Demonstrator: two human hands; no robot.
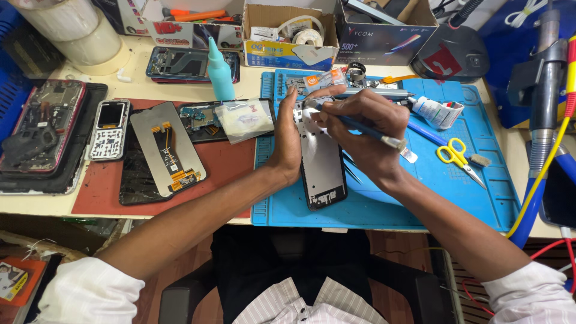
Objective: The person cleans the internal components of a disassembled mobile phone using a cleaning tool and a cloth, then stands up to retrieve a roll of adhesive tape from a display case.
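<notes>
The right hand [360, 123] is pinching a thin blue-handled tool [359, 126] between closed fingers, its tip pointing at the upper end of an opened phone frame [322, 165]. The left hand [287, 141] is standing on edge against the frame's left side, fingers stretched flat and not wrapped around anything, steadying the frame by touch. The frame is lying lengthwise on a blue work mat [480, 192], near the mat's left half.

Just right of the right hand, a white tube [437, 111] is resting on the mat, and yellow-handled scissors [457, 156] are lying farther right. Left of the mat, on a red pad [225, 171], a detached display panel [168, 150] with a flex cable is lying face down, with a small keypad phone [109, 129] beside it. A teal squeeze bottle [220, 72] is standing upright behind the pad, and open cardboard boxes [291, 33] are lining the back of the table.
</notes>
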